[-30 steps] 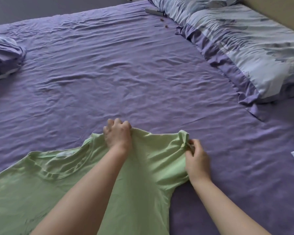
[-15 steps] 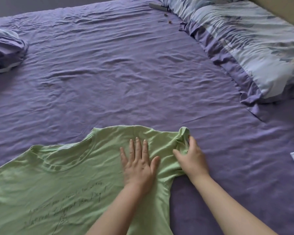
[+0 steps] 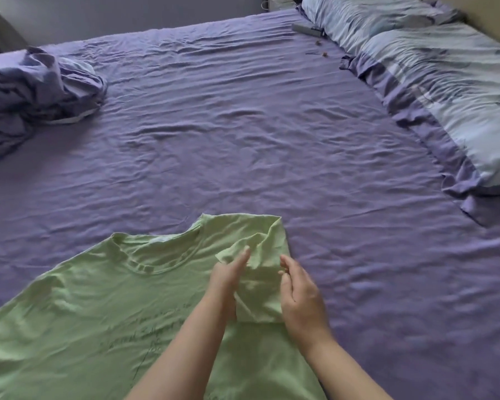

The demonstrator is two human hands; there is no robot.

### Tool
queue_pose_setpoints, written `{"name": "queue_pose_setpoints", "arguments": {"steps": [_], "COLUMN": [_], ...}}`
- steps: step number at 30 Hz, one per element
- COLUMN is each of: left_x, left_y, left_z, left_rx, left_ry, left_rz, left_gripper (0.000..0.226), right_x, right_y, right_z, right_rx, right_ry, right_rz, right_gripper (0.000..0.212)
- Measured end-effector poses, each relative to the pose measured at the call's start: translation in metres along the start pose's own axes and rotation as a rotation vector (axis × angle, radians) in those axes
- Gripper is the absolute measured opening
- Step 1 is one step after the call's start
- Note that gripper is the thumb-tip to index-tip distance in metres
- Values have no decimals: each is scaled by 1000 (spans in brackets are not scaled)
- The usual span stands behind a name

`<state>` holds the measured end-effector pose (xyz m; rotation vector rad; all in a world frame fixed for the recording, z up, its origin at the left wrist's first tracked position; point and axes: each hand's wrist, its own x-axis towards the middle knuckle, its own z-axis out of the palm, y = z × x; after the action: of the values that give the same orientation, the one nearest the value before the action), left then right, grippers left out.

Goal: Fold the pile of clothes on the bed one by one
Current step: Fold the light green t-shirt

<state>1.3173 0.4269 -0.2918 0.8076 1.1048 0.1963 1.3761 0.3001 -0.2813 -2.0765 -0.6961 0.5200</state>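
Light green T-shirt (image 3: 104,321) lies face up on the purple bed sheet (image 3: 243,140), near bottom-left of view, neckline (image 3: 156,255) pointing toward the far side of the bed. Dark handwritten-style print (image 3: 145,333) is visible on the chest, too blurred to read. The shirt's lower part runs out of frame at the bottom and left.

The sleeve (image 3: 260,249) on the right side is folded inward over the shirt body, bunched and creased, not flat.

Left hand (image 3: 228,277): fingers straight and together, edge-on, touching the folded sleeve fabric. Not gripping anything.

Right hand (image 3: 299,293): sits at the right edge of the folded sleeve, fingers loosely curled, fingertips (image 3: 283,262) at the fabric edge. Cannot tell if it pinches the cloth or just touches it.

Both forearms come in from the bottom edge, the hands close together with the sleeve fold between them.

Rest of the bed:
- crumpled purple bedding heap (image 3: 32,88) at far left, well apart from the shirt
- two pale blue patterned pillows (image 3: 451,82) with purple borders along the right side
- a dark slim object (image 3: 306,29) near the far pillow, too small to identify
- a few tiny brown bits (image 3: 321,51) on the sheet beside it

The sheet is wrinkled throughout.
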Motion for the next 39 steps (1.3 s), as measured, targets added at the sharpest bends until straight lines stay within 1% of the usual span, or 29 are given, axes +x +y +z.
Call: {"name": "queue_pose_setpoints", "arguments": {"steps": [1, 2, 3, 4, 5, 7, 9, 11, 12, 15, 17, 19, 21, 24, 28, 30, 32, 34, 37, 39], "left_x": [3, 5, 3, 1, -1, -5, -9, -19, -26, -51, -66, -79, -92, -107, -114, -116, -119, -121, -121, -117], "left_y": [-5, -10, -13, -15, -15, -13, -7, -4, -4, -13, -21, -28, -34, -40, -38, -32, -22, -8, 14, 27], "left_z": [-1, -2, -6, -9, -14, -27, -40, -56, -67, -109, -140, -172, -202, -238, -274, -291, -311, -336, -383, -414], "left_rx": [106, 204, 283, 347, 402, 490, 503, 498, 563, 858, 1047, 1250, 1415, 1572, 1641, 1661, 1641, 1606, 1530, 1453], "left_ry": [121, 196, 234, 255, 269, 296, 341, 350, 364, 443, 482, 485, 465, 408, 322, 327, 391, 510, 682, 697], "left_rz": [113, 216, 294, 351, 393, 434, 415, 383, 392, 431, 450, 400, 310, 237, 214, 213, 217, 229, 255, 264], "left_gripper": [25, 19, 17, 19, 25, 47, 68, 73, 70, 55, 47, 47, 52, 57, 57, 55, 51, 48, 52, 55], "right_x": [-5, -8, -11, -12, -14, -16, -15, -15, -14, -14, -20, -29, -40, -57, -76, -86, -94, -98, -98, -96], "right_y": [6, 12, 17, 21, 23, 31, 41, 40, 37, 21, 8, -6, -23, -48, -80, -98, -114, -130, -151, -163], "right_z": [3, 5, 10, 14, 17, 23, 25, 26, 26, 27, 31, 40, 56, 91, 145, 172, 200, 226, 261, 282], "right_rx": [-52, -132, -231, -349, -477, -688, -800, -874, -899, -969, -989, -979, -978, -968, -971, -959, -938, -929, -939, -945], "right_ry": [11, 21, 21, 0, -85, -280, -355, -398, -413, -441, -450, -468, -493, -553, -610, -629, -644, -670, -709, -710], "right_rz": [-24, -90, -188, -277, -310, -240, -189, -160, -140, -88, -109, -153, -201, -243, -279, -294, -314, -350, -419, -457], "right_gripper": [44, 46, 47, 48, 52, 60, 63, 66, 68, 70, 69, 69, 69, 70, 67, 67, 67, 67, 65, 65]}}
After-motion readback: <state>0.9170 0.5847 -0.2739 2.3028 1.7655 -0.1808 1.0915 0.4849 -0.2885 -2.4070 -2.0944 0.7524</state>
